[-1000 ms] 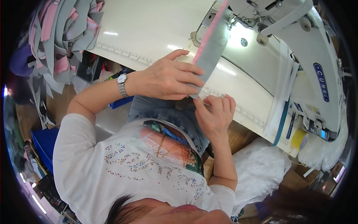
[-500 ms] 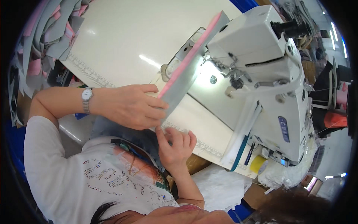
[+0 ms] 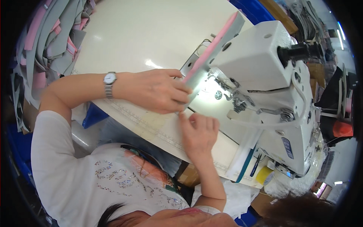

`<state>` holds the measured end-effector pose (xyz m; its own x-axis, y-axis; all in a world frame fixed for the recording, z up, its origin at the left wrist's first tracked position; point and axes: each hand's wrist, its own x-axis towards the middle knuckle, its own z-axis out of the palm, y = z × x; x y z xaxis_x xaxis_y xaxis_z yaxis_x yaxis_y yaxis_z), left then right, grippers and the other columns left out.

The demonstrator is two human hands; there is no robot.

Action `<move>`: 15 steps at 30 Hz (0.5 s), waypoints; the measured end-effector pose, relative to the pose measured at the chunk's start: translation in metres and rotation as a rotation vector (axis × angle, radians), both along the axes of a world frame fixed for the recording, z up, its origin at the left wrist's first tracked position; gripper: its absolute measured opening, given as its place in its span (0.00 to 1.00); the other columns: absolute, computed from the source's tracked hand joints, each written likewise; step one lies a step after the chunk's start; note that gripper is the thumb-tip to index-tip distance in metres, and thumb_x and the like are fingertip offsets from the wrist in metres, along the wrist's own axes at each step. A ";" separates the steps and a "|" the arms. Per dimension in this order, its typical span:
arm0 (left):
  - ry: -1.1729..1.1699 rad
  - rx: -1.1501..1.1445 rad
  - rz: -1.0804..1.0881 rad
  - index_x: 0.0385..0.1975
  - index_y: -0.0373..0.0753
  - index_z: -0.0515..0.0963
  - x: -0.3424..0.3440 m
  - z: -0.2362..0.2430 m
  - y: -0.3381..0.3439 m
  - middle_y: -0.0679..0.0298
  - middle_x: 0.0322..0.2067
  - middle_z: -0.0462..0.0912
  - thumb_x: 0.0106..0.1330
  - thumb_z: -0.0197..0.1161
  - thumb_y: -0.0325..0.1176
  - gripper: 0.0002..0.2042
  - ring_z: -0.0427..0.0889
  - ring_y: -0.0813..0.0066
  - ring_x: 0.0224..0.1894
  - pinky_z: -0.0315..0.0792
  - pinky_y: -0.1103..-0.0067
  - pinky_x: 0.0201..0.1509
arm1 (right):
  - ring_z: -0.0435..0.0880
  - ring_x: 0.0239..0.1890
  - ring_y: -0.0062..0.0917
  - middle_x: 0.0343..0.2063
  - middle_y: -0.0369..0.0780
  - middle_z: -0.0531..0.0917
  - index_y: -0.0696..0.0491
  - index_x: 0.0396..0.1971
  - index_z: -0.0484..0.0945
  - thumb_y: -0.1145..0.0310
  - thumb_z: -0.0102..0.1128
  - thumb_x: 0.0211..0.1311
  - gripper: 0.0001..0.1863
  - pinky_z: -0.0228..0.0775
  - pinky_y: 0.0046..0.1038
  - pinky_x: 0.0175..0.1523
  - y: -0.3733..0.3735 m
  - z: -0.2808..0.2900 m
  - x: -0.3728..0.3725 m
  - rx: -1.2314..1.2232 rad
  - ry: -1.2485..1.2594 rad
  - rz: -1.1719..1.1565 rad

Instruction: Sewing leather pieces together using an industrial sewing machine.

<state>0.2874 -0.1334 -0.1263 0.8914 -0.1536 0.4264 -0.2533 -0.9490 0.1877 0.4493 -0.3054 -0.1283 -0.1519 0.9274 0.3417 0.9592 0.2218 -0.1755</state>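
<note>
A long grey strip with a pink edge point(image 3: 204, 53) lies diagonally beside the needle area of a white sewing machine point(image 3: 257, 49), under its bright lamp. My left hand point(image 3: 159, 92) is closed over the strip's near part, fingers bent along it. Just below, my right hand point(image 3: 197, 134) touches the strip's near end with thumb and forefinger, the other fingers curled; the exact grip is partly hidden. A white table point(image 3: 128, 30) with a printed scale along its front edge point(image 3: 141, 126) lies under both hands.
A pile of grey and pink fabric pieces point(image 3: 55, 41) is at the left. At the machine's right base are a yellow tape roll point(image 3: 264, 174), tweezers point(image 3: 255, 164) and a teal strip point(image 3: 245, 164). Blue bins point(image 3: 251, 10) sit behind; white plastic bundles point(image 3: 291, 183) hang at right.
Both hands have moved forward with the strip, from the table's front edge closer to the machine's needle area. The camera's view has shifted, showing more of the machine head and blue bins behind.
</note>
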 end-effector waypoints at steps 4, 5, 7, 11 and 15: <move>-0.003 -0.014 0.025 0.33 0.42 0.80 0.013 -0.007 0.005 0.67 0.41 0.79 0.54 0.66 0.33 0.08 0.78 0.69 0.53 0.73 0.69 0.52 | 0.74 0.31 0.27 0.27 0.33 0.73 0.46 0.38 0.83 0.74 0.62 0.48 0.15 0.64 0.33 0.44 0.011 0.006 0.015 -0.053 -0.032 -0.004; -0.025 -0.019 0.043 0.33 0.42 0.79 0.014 -0.009 0.005 0.66 0.42 0.79 0.55 0.65 0.32 0.07 0.78 0.68 0.53 0.73 0.69 0.53 | 0.74 0.31 0.26 0.27 0.33 0.73 0.46 0.38 0.83 0.74 0.62 0.48 0.15 0.64 0.32 0.44 0.013 0.006 0.016 -0.081 -0.032 0.002; -0.069 0.000 0.040 0.31 0.42 0.78 0.017 -0.012 0.003 0.65 0.39 0.79 0.54 0.64 0.31 0.06 0.78 0.68 0.51 0.73 0.70 0.54 | 0.74 0.32 0.26 0.27 0.33 0.73 0.45 0.37 0.83 0.74 0.63 0.47 0.14 0.64 0.31 0.44 0.013 0.006 0.020 -0.071 -0.046 -0.005; -0.083 -0.036 0.009 0.33 0.43 0.79 0.013 -0.010 0.007 0.65 0.41 0.79 0.55 0.63 0.30 0.06 0.78 0.67 0.52 0.73 0.66 0.57 | 0.74 0.32 0.26 0.28 0.33 0.73 0.45 0.36 0.83 0.73 0.64 0.46 0.14 0.65 0.31 0.44 0.013 0.007 0.022 -0.097 -0.066 0.020; -0.022 -0.040 -0.022 0.33 0.43 0.80 0.015 -0.001 0.013 0.65 0.41 0.79 0.53 0.64 0.31 0.07 0.78 0.67 0.53 0.71 0.65 0.60 | 0.74 0.33 0.26 0.29 0.32 0.73 0.43 0.37 0.83 0.72 0.64 0.49 0.13 0.66 0.31 0.45 0.015 0.005 0.025 -0.076 -0.095 0.018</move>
<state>0.3028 -0.1201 -0.1277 0.8784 -0.1551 0.4520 -0.2782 -0.9350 0.2198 0.4744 -0.2900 -0.1237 -0.1969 0.9471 0.2536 0.9683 0.2284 -0.1014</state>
